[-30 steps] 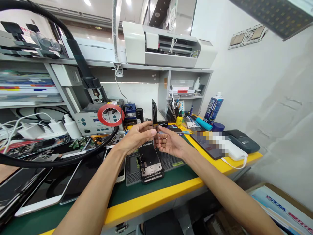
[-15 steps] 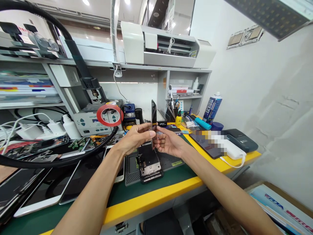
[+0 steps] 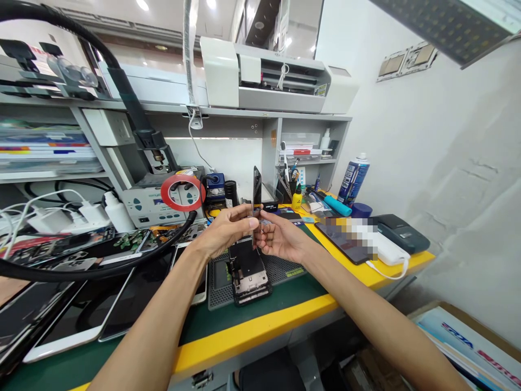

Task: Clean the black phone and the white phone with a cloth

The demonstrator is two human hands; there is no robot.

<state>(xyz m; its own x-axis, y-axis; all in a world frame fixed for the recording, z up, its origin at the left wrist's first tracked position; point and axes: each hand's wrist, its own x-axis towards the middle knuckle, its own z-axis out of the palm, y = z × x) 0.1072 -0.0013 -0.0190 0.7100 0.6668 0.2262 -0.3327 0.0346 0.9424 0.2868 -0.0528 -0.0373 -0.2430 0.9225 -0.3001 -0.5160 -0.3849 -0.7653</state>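
Near the middle of the bench, a thin dark phone panel (image 3: 256, 185) stands upright, seen almost edge-on. My left hand (image 3: 228, 231) pinches its lower part between thumb and fingers. On the panel's other side, my right hand (image 3: 287, 236) has curled fingers close against it. A small pale bit shows at those right fingertips, too small to name. Just below both hands lies an opened phone part (image 3: 249, 271), black with a bare metal plate at its near end. Under it is a grey perforated work mat (image 3: 220, 293).
Several tablets and phone screens (image 3: 77, 312) cover the left side, with a black hose (image 3: 101, 274) arching over them. A red tape roll (image 3: 183, 191) hangs at the rear left. To the right are a yellow bottle (image 3: 297, 199), a spray can (image 3: 353, 178) and a white power bank (image 3: 380, 247).
Both hands and the upright panel stay almost in the same place. My right fingers have shifted very slightly against the panel.
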